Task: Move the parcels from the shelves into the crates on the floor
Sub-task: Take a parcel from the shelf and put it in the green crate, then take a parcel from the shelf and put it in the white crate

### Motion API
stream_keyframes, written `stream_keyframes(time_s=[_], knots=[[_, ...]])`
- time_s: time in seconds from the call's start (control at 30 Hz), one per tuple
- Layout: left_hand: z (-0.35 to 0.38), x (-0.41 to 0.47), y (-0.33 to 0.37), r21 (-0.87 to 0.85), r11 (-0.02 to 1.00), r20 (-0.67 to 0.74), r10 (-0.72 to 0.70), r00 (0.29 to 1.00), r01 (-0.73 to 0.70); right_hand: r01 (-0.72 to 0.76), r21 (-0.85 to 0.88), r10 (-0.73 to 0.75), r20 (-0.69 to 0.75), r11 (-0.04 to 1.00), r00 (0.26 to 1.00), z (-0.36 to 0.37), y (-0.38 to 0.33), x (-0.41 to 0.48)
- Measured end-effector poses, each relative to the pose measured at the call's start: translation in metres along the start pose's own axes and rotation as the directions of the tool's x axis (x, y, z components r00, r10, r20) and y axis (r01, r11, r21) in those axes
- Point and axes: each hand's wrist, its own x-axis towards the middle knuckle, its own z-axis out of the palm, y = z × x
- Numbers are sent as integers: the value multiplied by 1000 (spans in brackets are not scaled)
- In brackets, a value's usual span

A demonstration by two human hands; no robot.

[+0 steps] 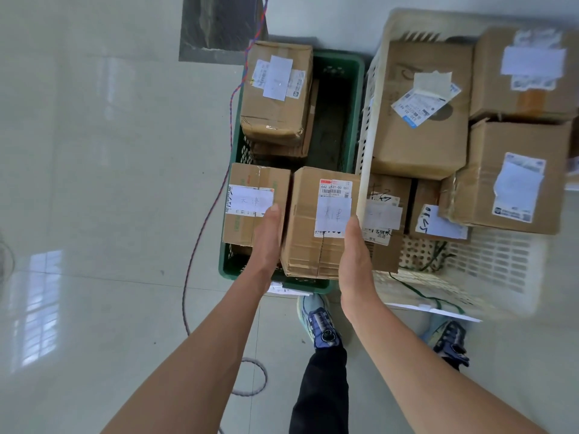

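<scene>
Parcel (308, 245) sits between our palms at the near end of the green crate (226, 270); resting or carried, we cannot tell. Left hand (266, 239) and right hand (357, 261) press its sides, fingers straight, not curled. Its label reads "642 H531-00 051" over a barcode, with a handwritten white slip below. Second parcel (238, 228) just left, slip handwritten "天津". Far parcel (275, 92) is stacked at the crate's back end, labels unreadable. White crate (501, 277) to the right holds more boxes. Red-blue rope (200, 239) lies on the floor (94, 183)

matt cardboard parcel (316, 227), green plastic crate (354, 98), glossy floor (109, 183)
</scene>
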Motion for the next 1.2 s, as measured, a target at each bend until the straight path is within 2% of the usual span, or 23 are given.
stream_keyframes(time_s=[0.13,0.33,0.63,0.9,1.2], knots=[[5,-43,23,-28,996,15,83,996,-83,96,55,-100,73,994,992,-24,-39,-34],[43,-129,66,0,968,135,250,959,-252,271,105,-278,58,957,959,-83,-95,-93],[166,-255,96,44,901,293,401,868,-432,431,204,-445,25,879,895,-222,-129,-162],[319,-333,51,113,888,412,367,834,-446,481,239,-478,-76,843,875,-393,-110,-200],[453,-348,7,173,921,429,249,869,-349,428,236,-400,-157,873,903,-554,-67,-173]])
